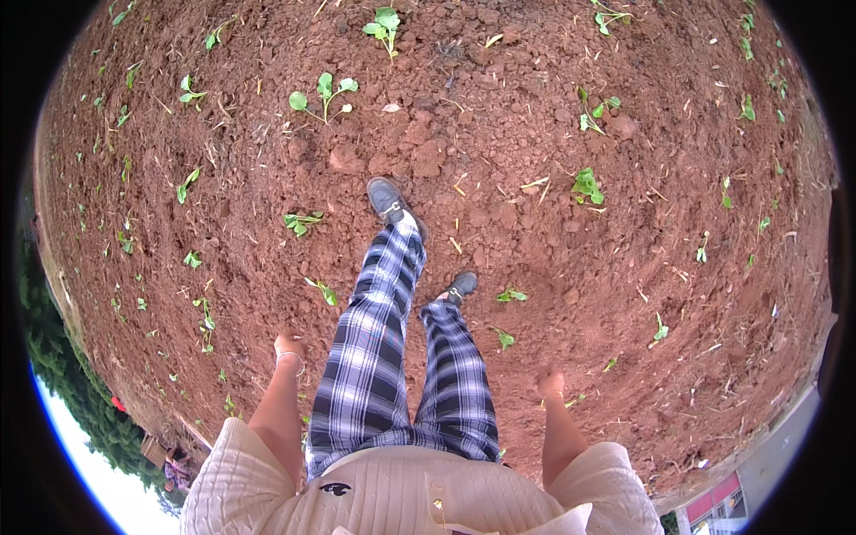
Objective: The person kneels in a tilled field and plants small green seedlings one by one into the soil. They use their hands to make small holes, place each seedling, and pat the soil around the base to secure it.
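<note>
My left hand (288,344), with a thin bracelet at the wrist, hangs over the reddish-brown soil left of my plaid trousers (361,354). A wilted seedling (322,291) lies just beyond it. My right hand (552,382), slightly blurred and also with a bracelet, hangs on the other side, near a small seedling (573,401). The fingers of both hands are too small and unclear to tell their pose; no held object can be made out. Ahead of my shoes stand a leafy seedling (326,99) and a larger one (385,30).
Rows of small green seedlings run along both sides, with one drooping plant (587,186) ahead right. My left shoe (386,199) is ahead of my right shoe (461,286) on cloddy soil with straw bits. A person (177,471) is far off at lower left; a building (715,505) stands at lower right.
</note>
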Available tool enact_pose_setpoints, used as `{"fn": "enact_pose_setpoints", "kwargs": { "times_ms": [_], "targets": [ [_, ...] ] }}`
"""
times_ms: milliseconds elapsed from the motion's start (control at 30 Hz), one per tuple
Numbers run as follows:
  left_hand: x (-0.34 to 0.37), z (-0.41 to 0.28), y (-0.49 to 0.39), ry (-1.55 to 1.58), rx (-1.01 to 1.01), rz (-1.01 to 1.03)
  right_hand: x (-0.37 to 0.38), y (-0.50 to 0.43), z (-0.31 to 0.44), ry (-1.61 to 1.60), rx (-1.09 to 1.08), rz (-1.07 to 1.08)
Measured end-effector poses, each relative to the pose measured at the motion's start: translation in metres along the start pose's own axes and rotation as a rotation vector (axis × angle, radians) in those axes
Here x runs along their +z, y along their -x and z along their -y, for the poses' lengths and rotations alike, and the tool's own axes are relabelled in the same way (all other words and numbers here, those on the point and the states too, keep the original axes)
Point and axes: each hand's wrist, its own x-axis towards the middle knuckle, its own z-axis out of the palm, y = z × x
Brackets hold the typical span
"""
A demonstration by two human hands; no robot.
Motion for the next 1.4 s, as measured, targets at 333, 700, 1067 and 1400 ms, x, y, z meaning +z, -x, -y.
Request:
{"fn": "enact_pose_setpoints", "kwargs": {
  "times_ms": [333,700,1067,1400],
  "targets": [
    [0.058,-0.224,-0.019,0.274,0.069,0.116,-0.082,0.055,0.200,-0.103,-0.061,0.051],
    [0.127,-0.306,-0.164,-0.034,0.275,0.155,-0.057,-0.001,0.652,-0.789,-0.552,0.441],
    [0.209,-0.428,-0.342,-0.127,0.217,-0.489,0.017,-0.130,0.665,-0.285,-0.227,0.773],
    [0.203,-0.436,-0.285,0.880,0.442,-0.392,0.019,-0.126,0.683,-0.341,-0.064,0.926]
  ]
}}
